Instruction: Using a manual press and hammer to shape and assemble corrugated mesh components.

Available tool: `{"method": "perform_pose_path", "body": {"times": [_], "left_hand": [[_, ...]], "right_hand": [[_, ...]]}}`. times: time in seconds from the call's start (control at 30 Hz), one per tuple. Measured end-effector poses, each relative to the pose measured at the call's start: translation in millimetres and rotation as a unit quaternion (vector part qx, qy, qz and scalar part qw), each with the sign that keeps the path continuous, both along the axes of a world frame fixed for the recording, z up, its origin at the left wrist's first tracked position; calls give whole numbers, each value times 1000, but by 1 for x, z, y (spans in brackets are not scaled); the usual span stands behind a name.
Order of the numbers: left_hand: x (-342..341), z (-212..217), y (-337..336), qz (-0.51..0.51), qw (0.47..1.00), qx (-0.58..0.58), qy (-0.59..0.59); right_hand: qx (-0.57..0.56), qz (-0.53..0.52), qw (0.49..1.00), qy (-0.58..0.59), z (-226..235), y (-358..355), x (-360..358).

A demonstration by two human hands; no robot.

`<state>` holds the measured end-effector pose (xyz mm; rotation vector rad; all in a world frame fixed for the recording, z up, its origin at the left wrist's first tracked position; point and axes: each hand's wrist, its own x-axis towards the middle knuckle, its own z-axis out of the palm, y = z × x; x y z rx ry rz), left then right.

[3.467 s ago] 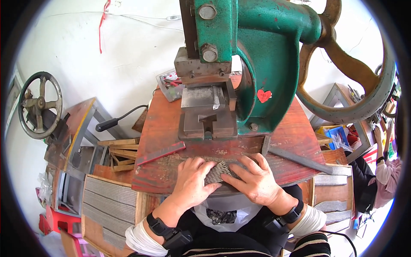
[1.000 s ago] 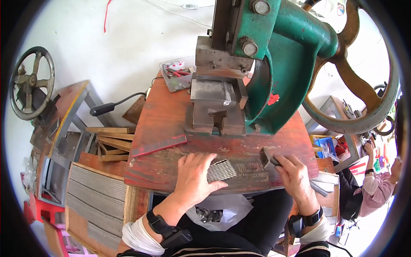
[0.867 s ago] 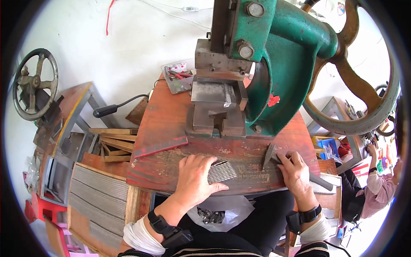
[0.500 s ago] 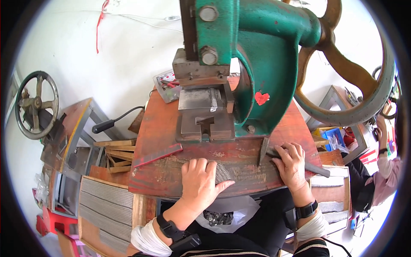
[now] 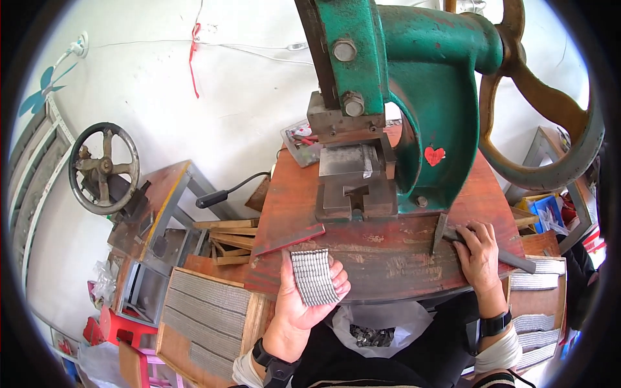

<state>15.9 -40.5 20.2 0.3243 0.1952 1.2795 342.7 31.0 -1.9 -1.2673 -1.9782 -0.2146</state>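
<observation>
My left hand is turned palm up at the table's front edge, its fingers closed round a ribbed silver block that looks like small metal pieces packed in rows. To the right, my right hand curls over the handle of a hammer, whose narrow head stands on the tabletop. Beyond both hands rises a green hand press. A flat metal plate lies on its bed, under the ram. A red strip lies left of the press base.
Wooden trays with rows of ribbed metal strips flank me, one at left and one at right. A white bag of dark metal bits hangs below the table edge. Behind stand a plastic box and the press's large wheel.
My left hand has rolled from palm down to palm up, bringing the ribbed block into full sight. My right hand stays at the hammer. The whole view has swung left.
</observation>
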Motion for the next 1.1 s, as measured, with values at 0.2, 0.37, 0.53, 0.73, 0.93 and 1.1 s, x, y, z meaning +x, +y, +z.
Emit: {"method": "perform_pose_path", "body": {"times": [0.2, 0.37, 0.53, 0.73, 0.93, 1.1], "left_hand": [[1, -1, -19, 4, 1000, -27, -7], [3, -31, -28, -43, 996, 8, 82], [21, -111, -34, -181, 833, -19, 522], [40, -309, -47, -344, 389, 228, 824], [-60, -178, -125, 124, 593, 72, 792], [-243, -127, -246, 392, 254, -173, 867]], "right_hand": [[0, 0, 1000, -6, -4, -1, 0], [16, -14, 999, -29, -8, 4, 8], [6, -27, 998, -51, -7, 10, 9], [12, -21, 999, -37, -3, 14, -6], [-52, -35, 996, -69, -32, 21, 15], [-44, -88, 985, -141, -37, 23, 96]]}}
